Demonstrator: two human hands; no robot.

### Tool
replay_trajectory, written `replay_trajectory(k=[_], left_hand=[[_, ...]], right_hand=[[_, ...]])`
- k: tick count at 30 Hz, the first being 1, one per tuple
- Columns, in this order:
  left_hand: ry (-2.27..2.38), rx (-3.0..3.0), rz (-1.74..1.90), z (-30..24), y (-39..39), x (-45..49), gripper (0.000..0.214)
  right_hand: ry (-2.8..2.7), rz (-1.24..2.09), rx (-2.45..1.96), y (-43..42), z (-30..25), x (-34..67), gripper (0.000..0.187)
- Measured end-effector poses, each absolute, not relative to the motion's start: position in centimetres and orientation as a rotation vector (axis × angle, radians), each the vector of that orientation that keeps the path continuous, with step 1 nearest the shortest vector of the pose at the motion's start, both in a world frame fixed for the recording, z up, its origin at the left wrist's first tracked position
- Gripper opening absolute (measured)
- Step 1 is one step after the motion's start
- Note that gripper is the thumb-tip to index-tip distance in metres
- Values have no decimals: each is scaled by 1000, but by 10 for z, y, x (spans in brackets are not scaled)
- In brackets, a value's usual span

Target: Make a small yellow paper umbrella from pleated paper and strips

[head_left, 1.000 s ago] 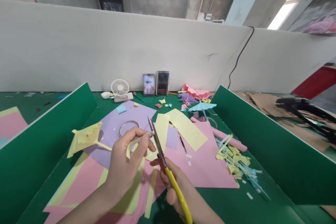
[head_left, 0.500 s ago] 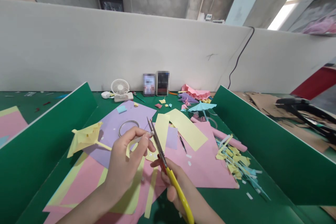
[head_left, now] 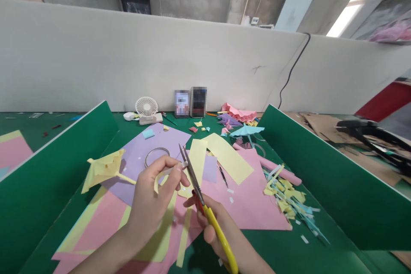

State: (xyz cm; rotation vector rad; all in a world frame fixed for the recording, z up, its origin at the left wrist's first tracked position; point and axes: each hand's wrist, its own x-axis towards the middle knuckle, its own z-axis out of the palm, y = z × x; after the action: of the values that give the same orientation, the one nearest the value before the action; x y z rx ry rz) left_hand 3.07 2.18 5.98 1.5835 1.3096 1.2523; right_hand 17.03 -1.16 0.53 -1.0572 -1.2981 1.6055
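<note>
My left hand (head_left: 160, 192) pinches a narrow pale yellow paper strip (head_left: 156, 183), which curls back over the fingers. A small whitish end sticks out past the fingertips, beside the blades. My right hand (head_left: 221, 222) is wrapped round the handles of yellow-handled scissors (head_left: 195, 184). Their blades point up and away from me, slightly apart near the tips. Whether they touch the strip's end I cannot tell. Left of my left hand lies a yellow paper umbrella (head_left: 104, 169) on its side. Beneath both hands are coloured paper sheets, and a loose yellow strip (head_left: 184, 239) lies between my wrists.
Green side boards (head_left: 308, 167) border the desk. A pink sheet (head_left: 250, 205), purple sheet (head_left: 128, 192) and yellow pieces (head_left: 229, 158) cover the middle. Paper scraps (head_left: 289, 197) pile at right, near a blue paper umbrella (head_left: 247, 130). A fan (head_left: 147, 107) and two phones (head_left: 182, 103) stand behind.
</note>
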Motion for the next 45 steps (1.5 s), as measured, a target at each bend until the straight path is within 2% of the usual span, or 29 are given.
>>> replay_trajectory(k=[4,12,22,32,38,45], left_hand=[[1311,1588,1249,59,22,31,25],[1314,1567,1241,60,23,31,25],[1242,1463,1195,60,19,36,26],[1093,1281,936,46,10,54,25],[1057,1382,874,40,14,54,19],[1065,1521,708,39,24,53,17]], right_hand=[[-1302,1598,-1076,-11,3,170,60],[-1306,1611,-1034,-10,2,169,73],[-1277,1413,-1073,-6,2,176,69],[-1280,1046,-1334,2,36,187,25],[-1337,962,-1365,8,43,195,14],[-1383,972,-1469,14,47,209,11]])
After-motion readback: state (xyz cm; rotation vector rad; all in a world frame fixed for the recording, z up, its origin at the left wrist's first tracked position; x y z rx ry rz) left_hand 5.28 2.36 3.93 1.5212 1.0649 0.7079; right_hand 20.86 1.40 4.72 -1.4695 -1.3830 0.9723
